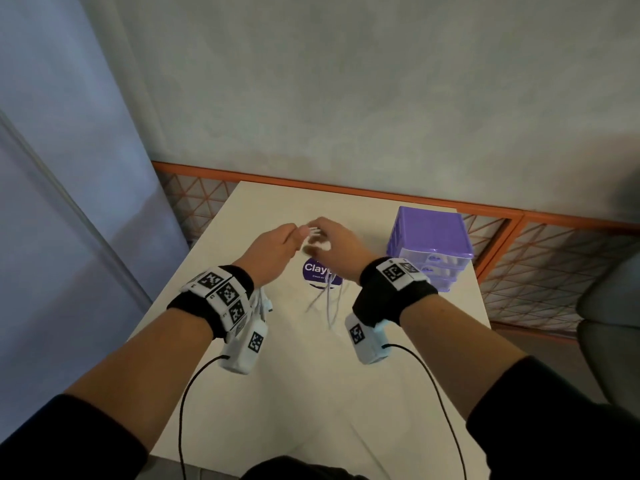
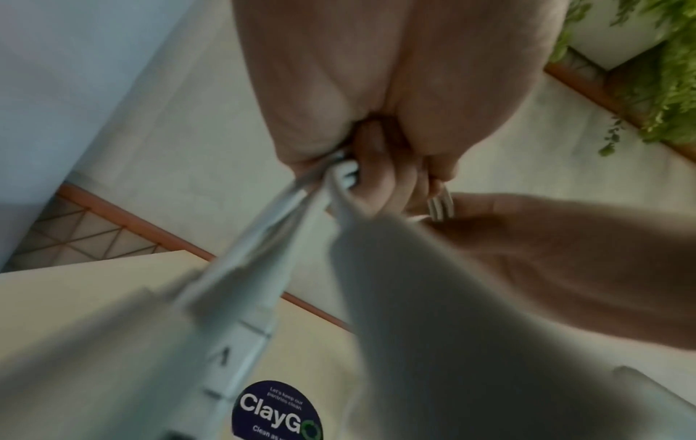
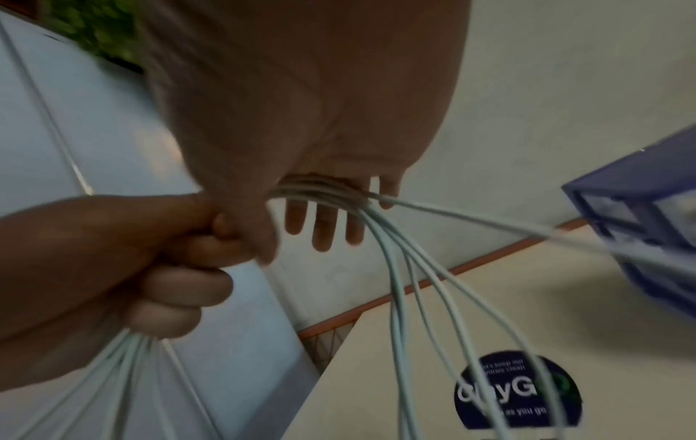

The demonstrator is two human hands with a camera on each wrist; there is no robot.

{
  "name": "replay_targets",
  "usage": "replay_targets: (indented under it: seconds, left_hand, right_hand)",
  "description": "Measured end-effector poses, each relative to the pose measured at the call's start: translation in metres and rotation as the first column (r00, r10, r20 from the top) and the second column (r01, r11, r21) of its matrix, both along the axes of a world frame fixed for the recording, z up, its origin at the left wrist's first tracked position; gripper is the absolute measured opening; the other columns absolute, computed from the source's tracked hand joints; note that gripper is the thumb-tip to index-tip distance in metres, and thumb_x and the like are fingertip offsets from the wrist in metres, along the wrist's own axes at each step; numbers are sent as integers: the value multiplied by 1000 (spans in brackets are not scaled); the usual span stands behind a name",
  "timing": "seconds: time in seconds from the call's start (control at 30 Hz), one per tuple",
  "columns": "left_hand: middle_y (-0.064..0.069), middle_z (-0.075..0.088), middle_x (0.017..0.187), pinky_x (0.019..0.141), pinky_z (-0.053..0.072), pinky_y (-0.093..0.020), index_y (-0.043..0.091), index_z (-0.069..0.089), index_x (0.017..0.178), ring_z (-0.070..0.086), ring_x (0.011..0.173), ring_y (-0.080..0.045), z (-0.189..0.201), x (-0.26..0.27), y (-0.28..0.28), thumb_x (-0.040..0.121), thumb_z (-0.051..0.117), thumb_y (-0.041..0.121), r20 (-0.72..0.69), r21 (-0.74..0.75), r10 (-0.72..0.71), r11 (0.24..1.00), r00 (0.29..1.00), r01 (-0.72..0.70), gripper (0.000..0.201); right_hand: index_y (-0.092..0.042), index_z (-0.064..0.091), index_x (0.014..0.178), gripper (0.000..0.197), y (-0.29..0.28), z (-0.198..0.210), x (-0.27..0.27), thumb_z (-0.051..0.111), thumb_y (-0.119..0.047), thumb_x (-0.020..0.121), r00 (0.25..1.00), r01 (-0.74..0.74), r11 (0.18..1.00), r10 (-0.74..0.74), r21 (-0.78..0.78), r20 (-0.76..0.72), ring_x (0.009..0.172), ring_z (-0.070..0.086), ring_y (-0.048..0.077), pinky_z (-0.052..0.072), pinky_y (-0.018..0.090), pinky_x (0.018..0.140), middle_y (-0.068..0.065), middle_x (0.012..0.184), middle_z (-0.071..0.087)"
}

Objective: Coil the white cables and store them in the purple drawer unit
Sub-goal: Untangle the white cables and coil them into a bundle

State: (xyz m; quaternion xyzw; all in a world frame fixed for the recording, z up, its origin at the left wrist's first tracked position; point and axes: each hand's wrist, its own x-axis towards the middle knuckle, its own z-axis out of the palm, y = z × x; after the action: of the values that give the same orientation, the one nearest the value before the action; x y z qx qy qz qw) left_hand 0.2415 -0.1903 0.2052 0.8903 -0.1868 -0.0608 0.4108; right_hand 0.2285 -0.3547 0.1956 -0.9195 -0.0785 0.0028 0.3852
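Observation:
Both hands are raised together over the table (image 1: 311,393). My left hand (image 1: 273,251) grips a bundle of white cables (image 2: 339,175) in a fist, seen from the right wrist as curled fingers (image 3: 177,285) with strands hanging below. My right hand (image 1: 341,249) touches the left, and its fingers (image 3: 324,235) hook over several loops of the white cables (image 3: 320,190). Loose cable strands (image 1: 329,303) hang down to the tabletop. The purple drawer unit (image 1: 431,251) stands at the table's right rear with its clear drawers closed, and shows again as the drawer unit (image 3: 640,226) to the right.
A round dark sticker (image 1: 317,271) lies on the table under the hands. An orange-framed mesh barrier (image 1: 519,251) runs behind the table, with a grey wall above. A grey chair (image 1: 609,323) stands at the right. Black wrist-camera leads (image 1: 183,410) hang near the front edge.

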Motion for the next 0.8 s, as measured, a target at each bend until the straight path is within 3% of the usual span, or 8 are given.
replay_targets:
  seconds: [0.07,0.13,0.27,0.33,0.43,0.5,0.7,0.8]
  left_hand:
    - [1,44,66,63,36,-31,13,47,79,40,60,-16,2,4,6,98,33,49,-15,-68,20,997,1000,-21,43]
    - [2,42,66,60,35,-30,15,46,77,38,58,-15,2,7,11,97,33,51,-31,-96,26,995,999,-28,43]
    - [6,37,60,52,33,-25,18,49,80,32,51,-11,0,1,10,95,38,52,-158,-246,-29,969,987,-10,38]
    - [6,38,60,59,45,-30,18,53,84,38,50,-10,-4,-3,10,95,40,51,-222,-290,-70,957,972,3,37]
    - [10,48,57,89,53,-46,20,56,85,54,57,-10,-13,-9,12,93,39,56,-240,-248,-126,966,962,65,40]
    - [9,53,56,92,51,-50,20,55,84,57,61,-14,-16,-12,10,92,40,58,-257,-259,-138,963,957,70,42]
    - [5,40,66,58,44,-29,21,50,113,41,51,-7,-14,-21,-8,86,52,58,-205,-250,7,966,979,-59,46]
    - [3,43,68,59,39,-27,30,42,122,44,54,-7,-11,-20,-16,71,71,58,-198,-243,59,964,978,-107,66]
  right_hand:
    - [-15,59,98,18,-7,-4,1,55,-31,94,986,145,977,-130,157,-107,76,66,19,51,34,72,3,84,71]
    - [-13,60,86,31,-12,-7,-1,54,-43,93,970,201,959,-166,201,-177,61,65,18,49,29,64,1,67,66]
    - [-18,47,70,39,-10,3,3,52,-50,92,966,256,952,-249,170,-64,53,47,16,43,34,57,-2,61,47]
    - [-20,45,68,32,-9,15,10,55,-39,92,955,295,913,-293,283,-50,55,39,14,35,33,56,-3,61,42]
    - [-18,50,69,18,-10,30,16,59,-18,86,947,314,770,-298,555,-123,53,34,13,28,31,54,-4,59,39]
    - [-15,51,75,12,-9,35,16,54,-11,86,949,310,662,-258,683,-180,47,30,11,24,29,51,-5,56,36]
    - [-14,45,69,24,-2,41,16,40,-7,91,935,341,253,-195,905,-297,40,27,11,27,28,50,-7,44,32]
    - [-15,45,66,27,5,39,14,38,-7,92,924,367,100,-153,925,-350,41,29,13,32,29,51,-5,46,31]
